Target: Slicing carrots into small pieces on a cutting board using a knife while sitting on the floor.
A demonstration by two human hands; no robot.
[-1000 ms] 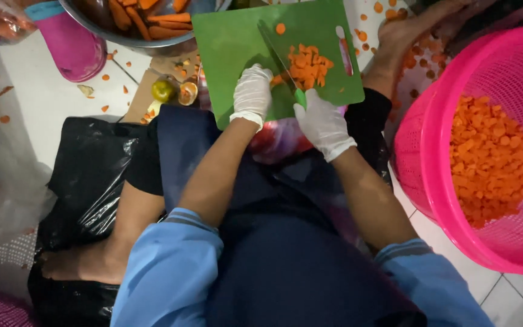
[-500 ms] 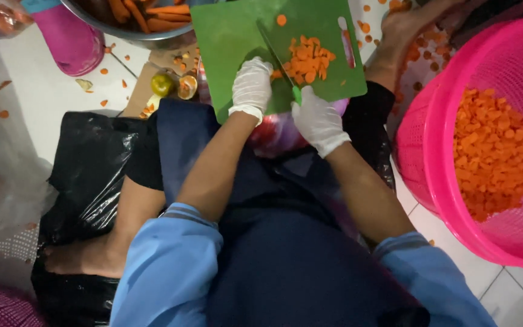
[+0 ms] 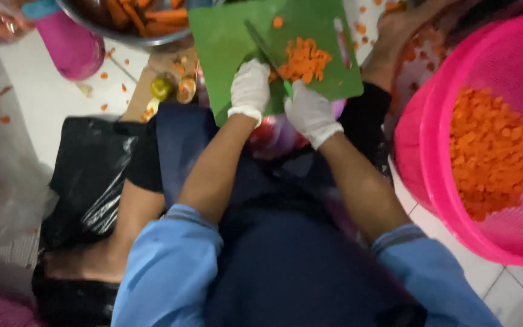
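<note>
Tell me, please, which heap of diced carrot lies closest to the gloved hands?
The small diced-carrot heap on the green cutting board, right before both hands; the bigger heap fills the pink basket.

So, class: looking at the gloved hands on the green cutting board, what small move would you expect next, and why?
Probably sweeping the diced carrot pile off the green cutting board toward the pink basket. The left hand and right hand sit at the board's near edge, the knife lies beside the pile, and the basket already holds similar dice.
</note>
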